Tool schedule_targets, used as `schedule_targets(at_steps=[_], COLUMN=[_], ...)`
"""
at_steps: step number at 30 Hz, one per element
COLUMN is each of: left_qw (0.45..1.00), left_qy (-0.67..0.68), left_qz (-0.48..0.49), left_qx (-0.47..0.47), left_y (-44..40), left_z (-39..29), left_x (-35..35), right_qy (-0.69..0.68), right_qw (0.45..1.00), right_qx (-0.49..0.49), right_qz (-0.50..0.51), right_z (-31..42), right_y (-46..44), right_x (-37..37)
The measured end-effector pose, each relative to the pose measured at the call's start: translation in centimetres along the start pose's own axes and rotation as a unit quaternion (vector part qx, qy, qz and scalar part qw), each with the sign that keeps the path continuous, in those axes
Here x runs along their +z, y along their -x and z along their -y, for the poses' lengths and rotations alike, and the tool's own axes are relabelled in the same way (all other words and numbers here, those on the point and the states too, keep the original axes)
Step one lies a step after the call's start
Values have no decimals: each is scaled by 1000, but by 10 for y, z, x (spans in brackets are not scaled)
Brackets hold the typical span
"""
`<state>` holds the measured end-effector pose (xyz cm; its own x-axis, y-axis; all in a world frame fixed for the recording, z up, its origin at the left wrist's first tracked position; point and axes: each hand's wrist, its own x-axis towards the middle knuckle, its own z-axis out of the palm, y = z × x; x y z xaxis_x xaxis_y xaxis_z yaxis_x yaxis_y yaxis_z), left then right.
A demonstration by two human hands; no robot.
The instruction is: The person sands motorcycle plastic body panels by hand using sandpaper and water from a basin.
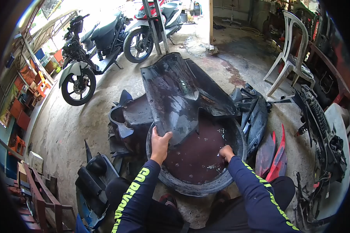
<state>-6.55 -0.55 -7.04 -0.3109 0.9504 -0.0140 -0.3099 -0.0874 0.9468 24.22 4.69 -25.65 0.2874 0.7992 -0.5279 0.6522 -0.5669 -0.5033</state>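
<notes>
1. At far left, a reddish-brown wooden bench (42,186) stands near the person's side.
2. Beyond it, a partly stripped dark scooter (105,40) is parked on the concrete, with a red-and-white scooter (139,29) just beside it.
3. Dark plastic parts (95,180) lie on the floor beside the person's knee.
4. The left hand (160,145) grasps the near edge of a large dark panel (175,93), thumb on its upper face, other fingers partly hidden.
5. That wet-looking panel slants above the far left part of a round black basin (196,189) holding dark reddish liquid.
6. The right hand (227,152) is over the basin's right part; its fingers look curled, but whether they grasp anything cannot be told.
7. Right of the basin lie red-and-grey panels (275,155); a white plastic chair (293,64) stands farther back.
</notes>
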Motion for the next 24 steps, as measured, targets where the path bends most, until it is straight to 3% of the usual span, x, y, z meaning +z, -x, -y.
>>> schedule_targets(at_steps=[1, 2, 3, 7, 8, 9, 11, 13, 15, 19, 22, 24], left_qw=[1000, 1000, 999, 998, 998, 998, 998, 998, 998, 996, 995, 993], left_qy=[0, 6, -7, -6, -3, -14, -23, 7, 29, 28, 0, -23], left_qz=[-12, -11, -26, -55, -55, -55, -53, -53, -55, -72, -78, -90], left_qx=[17, 16, 31, 29, 26, 30, 38, 15, 25, 33, 61, 74], left_y=[0, -3, -4, -2, -2, -2, -4, -1, 0, 2, 2, 5], left_z=[8, 16, 25, 44, 48, 49, 50, 48, 45, 42, 44, 38], left_x=[0, 1, -1, -2, -3, -4, -3, -5, -4, -4, -6, -2], right_qy=[4, -224, -436, -407, -324, -238, -216, -77, -36, 93, 86, 162], right_qw=[1000, 966, 865, 867, 900, 920, 924, 926, 966, 988, 990, 985], right_qx=[0, -10, -17, -208, -255, -299, -314, -353, -243, -105, -54, -25], right_qz=[-2, 127, 249, 200, 144, 86, 40, -113, -76, -64, -98, -59], right_z=[1, 7, 12, 161, 183, 194, 187, 164, 135, 62, 29, 24], right_y=[-10, -24, -34, 72, 92, 105, 89, 77, 66, 26, 16, 8], right_x=[3, 2, -2, -79, -91, -97, -85, -74, -65, -29, -20, -12])
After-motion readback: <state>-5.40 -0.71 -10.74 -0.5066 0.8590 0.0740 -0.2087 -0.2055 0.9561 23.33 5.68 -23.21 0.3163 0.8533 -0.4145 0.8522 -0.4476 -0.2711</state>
